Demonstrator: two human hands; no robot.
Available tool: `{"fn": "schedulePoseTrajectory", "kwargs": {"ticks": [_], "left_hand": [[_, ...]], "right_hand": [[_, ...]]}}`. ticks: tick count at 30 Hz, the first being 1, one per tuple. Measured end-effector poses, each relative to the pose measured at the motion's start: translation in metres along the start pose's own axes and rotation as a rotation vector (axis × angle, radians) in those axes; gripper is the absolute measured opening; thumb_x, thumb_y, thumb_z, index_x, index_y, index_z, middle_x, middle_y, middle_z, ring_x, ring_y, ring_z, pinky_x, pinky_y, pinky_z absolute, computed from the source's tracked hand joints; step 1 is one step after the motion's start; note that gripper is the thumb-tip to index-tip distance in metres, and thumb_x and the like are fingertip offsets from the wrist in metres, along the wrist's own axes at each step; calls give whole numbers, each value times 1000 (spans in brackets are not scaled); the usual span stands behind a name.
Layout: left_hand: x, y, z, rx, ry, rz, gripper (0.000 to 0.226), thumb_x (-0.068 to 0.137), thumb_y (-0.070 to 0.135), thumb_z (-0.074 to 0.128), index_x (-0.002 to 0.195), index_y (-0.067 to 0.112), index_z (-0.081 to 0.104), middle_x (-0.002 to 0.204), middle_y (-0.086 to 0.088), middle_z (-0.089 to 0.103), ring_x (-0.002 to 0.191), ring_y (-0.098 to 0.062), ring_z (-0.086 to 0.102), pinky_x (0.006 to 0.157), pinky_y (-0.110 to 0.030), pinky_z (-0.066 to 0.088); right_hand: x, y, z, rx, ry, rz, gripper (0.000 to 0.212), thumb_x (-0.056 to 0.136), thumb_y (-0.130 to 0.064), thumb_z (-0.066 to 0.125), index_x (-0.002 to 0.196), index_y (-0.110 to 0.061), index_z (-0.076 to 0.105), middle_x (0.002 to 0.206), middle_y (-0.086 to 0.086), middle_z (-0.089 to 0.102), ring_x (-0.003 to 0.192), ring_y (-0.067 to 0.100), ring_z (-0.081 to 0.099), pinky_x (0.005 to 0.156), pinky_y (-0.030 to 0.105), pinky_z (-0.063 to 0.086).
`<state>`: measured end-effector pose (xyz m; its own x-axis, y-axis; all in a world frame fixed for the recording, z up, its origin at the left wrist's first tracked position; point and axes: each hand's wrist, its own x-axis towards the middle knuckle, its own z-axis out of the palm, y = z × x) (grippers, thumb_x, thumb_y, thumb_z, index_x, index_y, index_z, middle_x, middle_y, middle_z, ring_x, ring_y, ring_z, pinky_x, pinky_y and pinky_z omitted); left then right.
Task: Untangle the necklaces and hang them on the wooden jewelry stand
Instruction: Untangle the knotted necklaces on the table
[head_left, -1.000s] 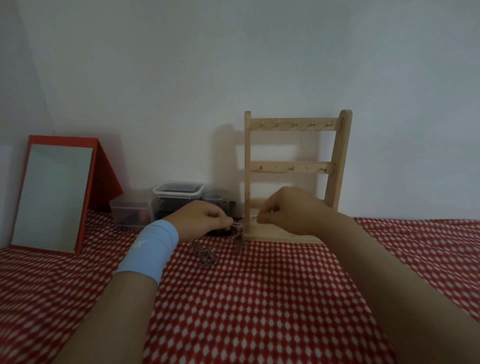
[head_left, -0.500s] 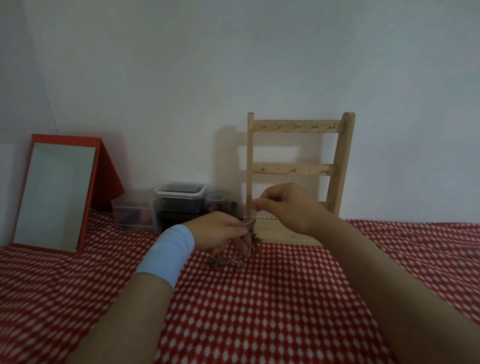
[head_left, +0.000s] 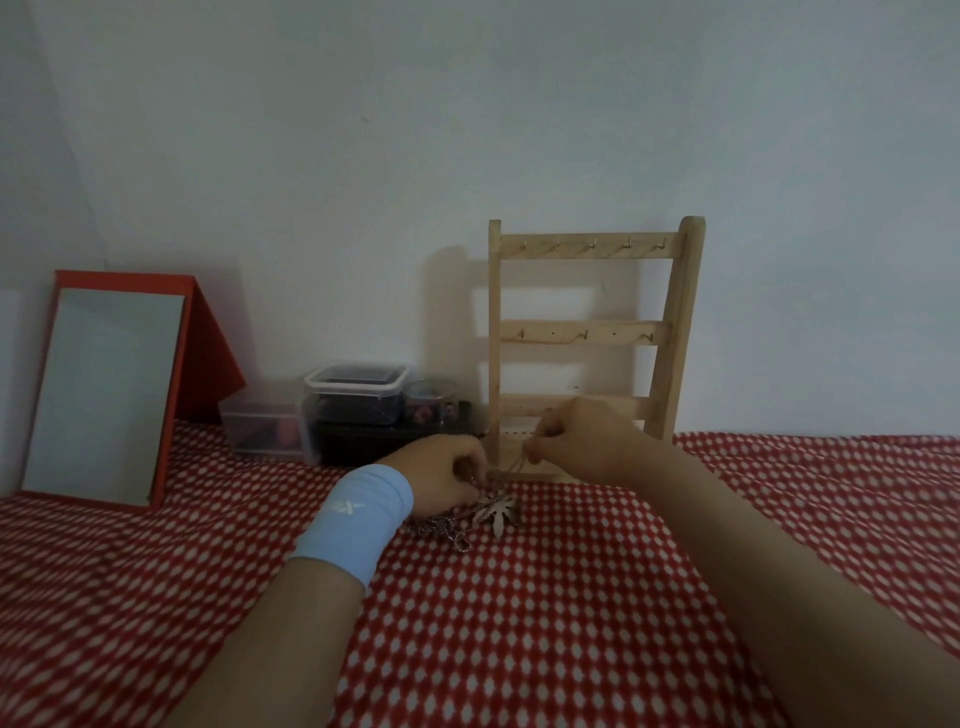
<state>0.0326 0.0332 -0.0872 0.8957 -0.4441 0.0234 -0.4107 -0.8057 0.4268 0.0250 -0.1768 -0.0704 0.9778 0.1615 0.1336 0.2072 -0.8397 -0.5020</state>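
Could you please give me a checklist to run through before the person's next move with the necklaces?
1. Left hand grip on the tangled necklaces: ok, fingers curled on the chains.
2. Right hand pinching one strand: ok.
3. Strand free of the tangle: not ok, it runs down into the heap by the leaf pendant.
4. Hooks on the wooden jewelry stand free: ok, none carries anything.
5. Stand upright: ok.
6. Number of knots left: cannot tell, too small.
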Motion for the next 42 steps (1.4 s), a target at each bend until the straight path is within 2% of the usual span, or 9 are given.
{"fn": "schedulePoseTrajectory", "kwargs": {"ticks": [6,10,14,17,23,28,33,37,42], "left_hand": [[1,6,0,69,-60,-62,26,79,38,77,100,23,78,108,12,69,97,-4,61,91,-21,47],[4,5,0,194,-25,-71,14,83,26,71,88,16,80,104,3,75,95,-10,67,93,-30,54],[3,9,0,252,24,-48,17,84,25,64,85,21,80,95,8,74,88,-10,68,88,-31,56],[1,9,-5,139,62,-11,17,85,27,63,86,25,80,97,13,73,90,-7,66,92,-29,54],[-2,13,-4,99,-76,-32,16,78,33,79,91,24,80,98,12,73,90,-3,64,88,-23,52],[-1,15,-4,244,-69,-48,15,78,35,78,89,26,80,98,14,74,91,-7,67,91,-30,54],[-5,16,-5,124,-103,-35,17,89,26,63,95,20,78,97,10,70,91,-9,64,90,-27,52],[-9,16,-20,-92,-47,2,17,93,23,60,91,15,75,86,11,72,83,-5,65,84,-23,51],[-6,15,-23,-195,-83,-53,17,94,19,54,83,14,65,74,5,64,72,-10,58,81,-27,46]], "right_hand": [[2,8,-2,-112,14,57,21,95,-37,67,86,-22,80,83,-9,71,69,2,59,62,21,47],[-1,3,0,-247,-131,-13,20,91,-34,73,109,-26,78,108,-10,73,89,2,59,87,23,51],[-4,-7,3,-407,-37,-151,27,93,-26,70,118,-36,72,116,-16,67,94,2,53,82,21,42],[-4,-14,11,-291,-63,-216,29,96,-18,66,117,-35,74,119,-15,70,95,2,59,85,22,50],[-1,-8,34,-311,-223,-286,59,92,7,58,129,-37,68,125,-8,70,108,10,65,95,30,55],[-1,-8,36,-339,-201,-330,45,98,-5,59,128,-37,69,123,-9,69,106,11,63,92,26,52],[-4,-2,25,-320,-196,-279,24,94,-31,69,119,-31,72,110,-12,68,93,5,59,84,24,50],[-4,-9,28,-245,-156,-371,29,89,-29,73,118,-31,69,108,-13,58,94,4,55,86,18,49],[-5,-7,29,-154,-243,-376,19,89,-23,76,106,-28,80,101,-21,64,89,-4,55,82,8,39]]}}
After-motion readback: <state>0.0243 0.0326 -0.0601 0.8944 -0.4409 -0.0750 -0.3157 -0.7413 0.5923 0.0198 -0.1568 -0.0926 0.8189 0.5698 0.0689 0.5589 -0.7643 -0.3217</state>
